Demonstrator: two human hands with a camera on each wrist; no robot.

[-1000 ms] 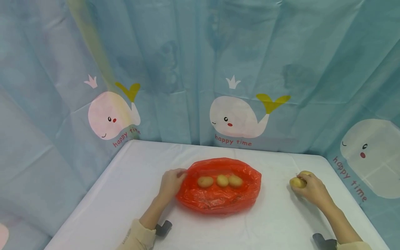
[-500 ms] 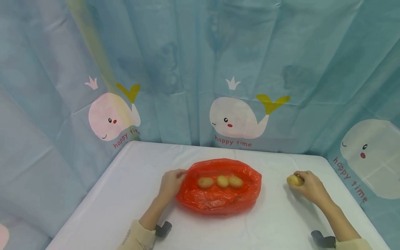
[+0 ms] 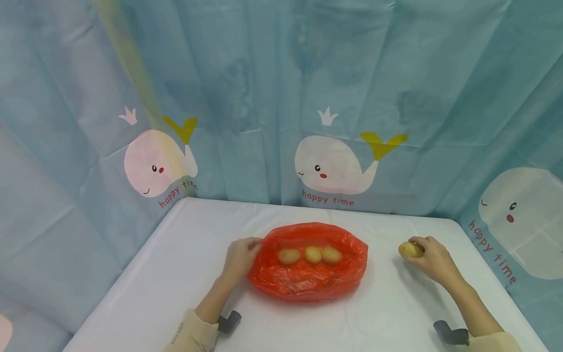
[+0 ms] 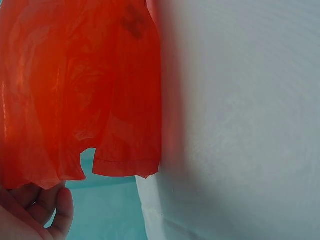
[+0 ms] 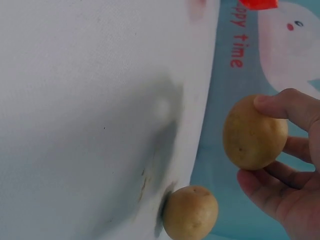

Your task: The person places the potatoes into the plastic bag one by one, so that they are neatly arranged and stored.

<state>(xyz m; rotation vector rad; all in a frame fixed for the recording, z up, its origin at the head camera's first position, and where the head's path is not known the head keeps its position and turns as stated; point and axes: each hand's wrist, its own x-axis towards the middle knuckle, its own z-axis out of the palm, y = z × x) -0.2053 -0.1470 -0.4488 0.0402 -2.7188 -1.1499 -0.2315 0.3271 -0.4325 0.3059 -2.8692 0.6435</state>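
Note:
A red plastic bag (image 3: 308, 283) lies on the table with its mouth spread, and 3 potatoes (image 3: 289, 256) show inside it. At the bag's left rim my left hand (image 3: 239, 256) pinches the plastic; in the left wrist view the bag hides some of its fingertips. Off to the right of the bag, my right hand (image 3: 433, 261) grips a potato (image 5: 255, 132) between thumb and fingers, raised above the table. Another potato (image 5: 190, 213) rests on the table below that hand in the right wrist view; the hand hides it in the head view.
The white-covered table (image 3: 321, 325) ends at a blue curtain (image 3: 264, 98) printed with whales, hung along its back and sides. A dark wrist mount (image 3: 229, 322) sits at the left wrist, and another dark mount (image 3: 450, 333) at the right.
The right hand has lifted its potato and moved slightly left toward the bag; the second potato beside it has gone out of sight behind the hand. The left hand and bag stay put.

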